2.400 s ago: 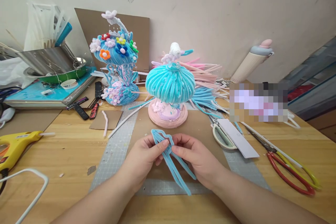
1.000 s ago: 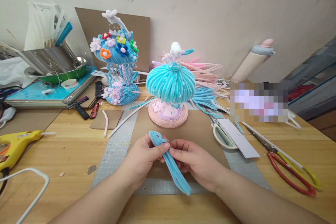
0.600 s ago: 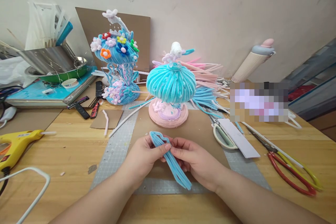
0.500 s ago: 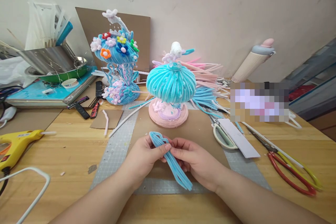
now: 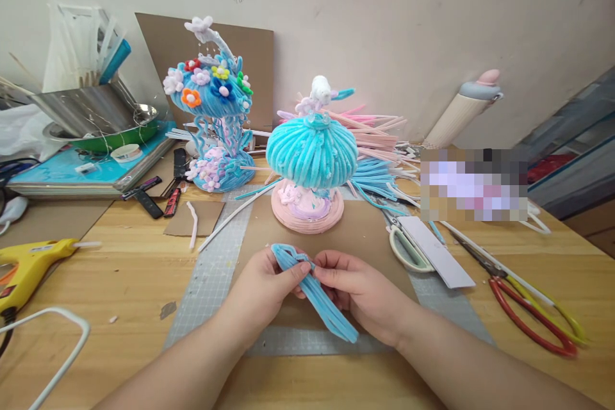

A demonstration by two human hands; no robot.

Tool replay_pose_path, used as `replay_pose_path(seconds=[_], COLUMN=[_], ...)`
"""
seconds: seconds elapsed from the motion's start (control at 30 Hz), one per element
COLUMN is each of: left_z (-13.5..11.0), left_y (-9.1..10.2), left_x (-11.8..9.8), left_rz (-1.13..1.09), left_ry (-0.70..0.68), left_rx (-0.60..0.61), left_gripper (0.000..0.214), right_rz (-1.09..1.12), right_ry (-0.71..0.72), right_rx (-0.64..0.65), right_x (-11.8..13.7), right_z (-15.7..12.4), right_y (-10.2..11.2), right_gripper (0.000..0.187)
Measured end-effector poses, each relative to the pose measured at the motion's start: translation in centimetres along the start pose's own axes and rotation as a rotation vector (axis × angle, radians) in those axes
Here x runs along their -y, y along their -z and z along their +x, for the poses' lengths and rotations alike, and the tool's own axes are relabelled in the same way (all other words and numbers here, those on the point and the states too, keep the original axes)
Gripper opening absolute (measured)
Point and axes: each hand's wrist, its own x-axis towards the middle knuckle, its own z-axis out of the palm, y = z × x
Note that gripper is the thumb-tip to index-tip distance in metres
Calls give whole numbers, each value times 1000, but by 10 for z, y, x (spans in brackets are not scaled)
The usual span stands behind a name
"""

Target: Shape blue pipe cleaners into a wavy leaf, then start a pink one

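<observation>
So the left hand [image 5: 276, 278] has a light-blue pipe cleaner bundle [image 5: 327, 309] pinched between thumb and fingers, with the looped end poking up past the thumb and the loose ends angling down to the right. The right hand [image 5: 353, 288] has thumb and index fingertip pressed together on the bundle's middle, right beside the left thumb, though the fingers cover too much to say which strand they've got. All of that is held over a brown cardboard sheet [image 5: 375, 230], which lies on a gray gridded cutting mat [image 5: 202, 288] on the wood table [image 5: 129, 365]. Just behind the hands there's a turquoise mushroom-shaped pipe cleaner piece [image 5: 311, 150] standing upright on its round pink base [image 5: 307, 224]. Back and to the left is a blue one covered in flowers [image 5: 211, 102]. Off to the right are the pale-handled scissors [image 5: 408, 250], touching a white card [image 5: 437, 253], and farther out the big red-and-yellow-handled scissors [image 5: 521, 311]. A yellow glue gun [image 5: 36, 262] lies at the far left.
</observation>
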Motion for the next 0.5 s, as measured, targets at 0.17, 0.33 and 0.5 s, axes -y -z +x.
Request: replay_pose_path(seconds=[0.17,0.33,0.5], left_z=[-1,-2,-1], left_y=[-1,-1,0], left_x=[-1,-1,-1], left_rz=[-3,-4,-23], left_ry=[5,4,6], left_rx=[-6,-5,1], left_gripper=[20,19,19], right_rz=[-49,-93,-93], right_ry=[-14,-23,-28], right_rx=[12,42,92], right_x=[2,8,12], right_z=[0,-2,-4], right_y=[4,7,4], right_gripper=[19,19,24])
